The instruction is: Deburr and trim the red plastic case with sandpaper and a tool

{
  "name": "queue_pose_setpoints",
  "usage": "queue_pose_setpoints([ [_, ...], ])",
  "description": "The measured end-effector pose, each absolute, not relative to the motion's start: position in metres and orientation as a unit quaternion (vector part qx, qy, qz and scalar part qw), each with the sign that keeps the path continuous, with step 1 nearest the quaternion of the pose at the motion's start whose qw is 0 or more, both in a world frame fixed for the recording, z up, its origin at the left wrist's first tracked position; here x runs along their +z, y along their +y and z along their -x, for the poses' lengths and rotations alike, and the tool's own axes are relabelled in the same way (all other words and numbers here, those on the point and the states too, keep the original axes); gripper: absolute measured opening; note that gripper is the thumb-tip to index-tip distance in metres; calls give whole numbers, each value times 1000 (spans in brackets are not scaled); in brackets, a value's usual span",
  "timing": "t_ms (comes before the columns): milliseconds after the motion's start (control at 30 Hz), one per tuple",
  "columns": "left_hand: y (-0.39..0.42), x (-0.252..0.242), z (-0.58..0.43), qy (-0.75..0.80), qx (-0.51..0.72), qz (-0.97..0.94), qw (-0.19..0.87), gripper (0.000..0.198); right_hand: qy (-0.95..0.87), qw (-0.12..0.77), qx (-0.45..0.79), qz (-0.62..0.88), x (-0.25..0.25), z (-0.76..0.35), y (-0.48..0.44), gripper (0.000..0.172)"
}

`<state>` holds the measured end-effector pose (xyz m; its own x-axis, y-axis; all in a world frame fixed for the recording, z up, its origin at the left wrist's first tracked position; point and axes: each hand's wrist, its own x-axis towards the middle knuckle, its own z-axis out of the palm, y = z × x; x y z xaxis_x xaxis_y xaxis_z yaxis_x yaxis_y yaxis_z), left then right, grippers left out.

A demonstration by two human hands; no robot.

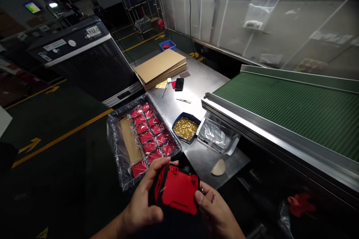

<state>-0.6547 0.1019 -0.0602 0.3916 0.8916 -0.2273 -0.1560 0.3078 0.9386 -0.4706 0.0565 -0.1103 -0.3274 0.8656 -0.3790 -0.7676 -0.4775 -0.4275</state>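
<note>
Both of my hands hold one red and black plastic part (177,189) low in the view, in front of the metal table (196,82). My left hand (143,201) grips its left side with the fingers curled over the top edge. My right hand (215,213) holds its right side, thumb pressed on the edge. Just beyond the part stands a plastic-lined box (119,153) with two rows of similar red parts (150,130) and a cardboard divider.
A blue tray of small brass pieces (185,127) and a clear plastic bag (215,134) lie right of the box. A green conveyor belt (294,104) runs on the right. Further back lie stacked cardboard sheets (159,68), a phone (179,84) and tweezers (183,101).
</note>
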Motion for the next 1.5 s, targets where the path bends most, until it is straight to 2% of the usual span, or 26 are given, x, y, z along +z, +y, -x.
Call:
queue_pose_setpoints([
  [100, 112, -70, 658, 418, 403, -397, 711, 61, -181, 453, 793, 364, -113, 451, 62, 38],
  [200, 127, -74, 657, 451, 332, -433, 707, 44, -301, 380, 760, 433, -105, 434, 69, 38],
  [333, 149, -65, 648, 383, 171, -520, 744, 60, -381, 323, 755, 426, -85, 425, 76, 35],
  [500, 164, -61, 634, 260, -25, -586, 767, 91, -524, 301, 673, 426, -71, 415, 81, 21],
  [567, 163, -65, 630, 266, -1, -587, 765, 95, -558, 330, 617, 445, -70, 410, 80, 22],
  [700, 151, -71, 623, 303, 167, -608, 715, 108, -474, 449, 507, 563, -73, 411, 72, 36],
  [800, 142, -71, 619, 321, 222, -617, 684, 115, -354, 474, 530, 608, -75, 422, 63, 48],
  [1000, 136, -71, 617, 320, 246, -649, 645, 121, -225, 520, 601, 564, -66, 448, 56, 73],
  [1167, 135, -67, 619, 314, 254, -684, 607, 120, -233, 499, 627, 551, -62, 443, 58, 65],
  [1300, 131, -66, 620, 317, 271, -714, 563, 124, -256, 494, 673, 487, -72, 436, 58, 51],
  [1433, 127, -68, 621, 304, 277, -743, 528, 123, -296, 508, 653, 477, -76, 434, 56, 55],
  [1500, 124, -66, 622, 299, 284, -760, 502, 120, -323, 509, 644, 471, -74, 432, 57, 45],
])
